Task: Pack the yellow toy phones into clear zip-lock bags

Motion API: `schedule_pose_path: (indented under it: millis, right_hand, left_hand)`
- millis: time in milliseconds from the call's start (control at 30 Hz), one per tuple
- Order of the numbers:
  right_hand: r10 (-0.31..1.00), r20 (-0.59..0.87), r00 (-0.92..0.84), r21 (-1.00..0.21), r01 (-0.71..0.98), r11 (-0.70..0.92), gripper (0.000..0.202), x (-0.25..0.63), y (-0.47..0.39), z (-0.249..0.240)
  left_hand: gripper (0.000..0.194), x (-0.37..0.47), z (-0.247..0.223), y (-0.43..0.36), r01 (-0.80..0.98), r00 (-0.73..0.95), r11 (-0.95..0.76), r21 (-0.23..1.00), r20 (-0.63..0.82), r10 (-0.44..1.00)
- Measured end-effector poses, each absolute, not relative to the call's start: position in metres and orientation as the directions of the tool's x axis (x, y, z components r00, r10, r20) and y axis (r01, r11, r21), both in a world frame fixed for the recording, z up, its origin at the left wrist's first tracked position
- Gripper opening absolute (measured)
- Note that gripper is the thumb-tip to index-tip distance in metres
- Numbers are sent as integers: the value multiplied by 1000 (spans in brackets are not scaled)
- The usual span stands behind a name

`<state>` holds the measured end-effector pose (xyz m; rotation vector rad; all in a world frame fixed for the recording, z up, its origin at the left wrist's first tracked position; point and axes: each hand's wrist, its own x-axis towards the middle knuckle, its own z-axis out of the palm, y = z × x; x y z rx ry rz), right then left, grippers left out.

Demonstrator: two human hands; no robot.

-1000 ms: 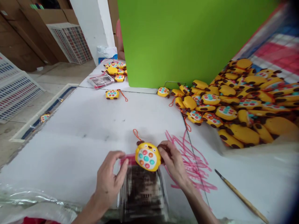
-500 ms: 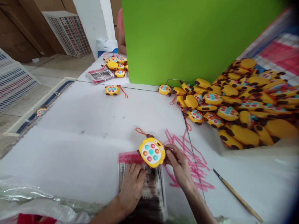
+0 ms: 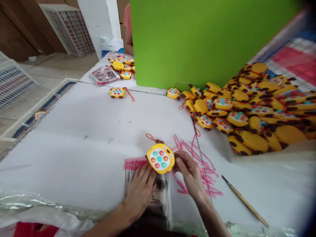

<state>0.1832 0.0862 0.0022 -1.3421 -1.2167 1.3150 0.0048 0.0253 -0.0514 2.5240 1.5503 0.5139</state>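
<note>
My right hand pinches a yellow animal-shaped pop toy by its brown edge. The toy has a white belly with several coloured bubbles, two eyes and an orange cord loop. My left hand lies palm down on a stack of clear plastic bags with a pink top strip and dark print. Its fingers stretch over the bags' upper part, just below the toy, and its thumb is partly hidden. The toy hovers over or touches the bags' top end; which, I cannot tell.
A large heap of yellow toys spills from a container at right. A wooden-handled tool lies nearer me. A green panel stands at the back. Left of it are more toys, bags and a person's arm.
My left hand's fingers have slid up a little and straightened over the bags, reaching the toy's lower edge. The toy stays in my right hand, almost unmoved. The view has shifted slightly.
</note>
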Motion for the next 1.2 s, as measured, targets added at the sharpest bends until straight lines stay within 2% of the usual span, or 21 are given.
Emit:
schedule_pose_path:
  millis: [133, 300, 433, 600, 667, 733, 833, 967, 1100, 1200]
  right_hand:
    - [991, -134, -19, -987, 89, -132, 23, 192, 85, 2]
    - [990, -137, -33, -986, 98, -133, 24, 194, 85, 4]
    - [983, -150, -105, -984, 112, -138, 25, 189, 83, 11]
    - [945, -202, -259, -976, 137, -171, 27, 194, 78, 23]
    - [885, -251, -392, -967, 147, -209, 25, 198, 76, 29]
    - [797, -288, -531, -957, 180, -226, 22, 202, 74, 34]
    - [702, -301, -645, -952, 245, -182, 19, 201, 73, 37]
    - [644, -284, -710, -951, 295, -95, 17, 189, 73, 35]
    - [608, -253, -753, -934, 353, 48, 16, 181, 73, 41]
    - [641, -249, -726, -924, 377, 68, 16, 183, 71, 44]
  left_hand:
    - [35, -2, -58, 10, 846, 428, -480, 232, 239, 871]
    - [39, -8, -56, 5, 877, 331, -386, 285, 223, 917]
    - [35, -6, -57, 16, 852, 379, -424, 308, 196, 904]
    - [27, -10, -55, 23, 753, 391, -465, 465, 252, 885]
    - [25, -14, -52, 23, 676, 370, -465, 572, 281, 885]
    - [22, -19, -50, 23, 610, 343, -410, 679, 240, 908]
    - [30, -26, -50, 24, 592, 294, -279, 756, 119, 948]
    - [45, -33, -49, 30, 516, 400, -368, 774, 162, 902]
    - [29, -30, -44, 38, 507, 471, -431, 746, 180, 864]
    - [22, -25, -45, 37, 536, 408, -396, 745, 181, 895]
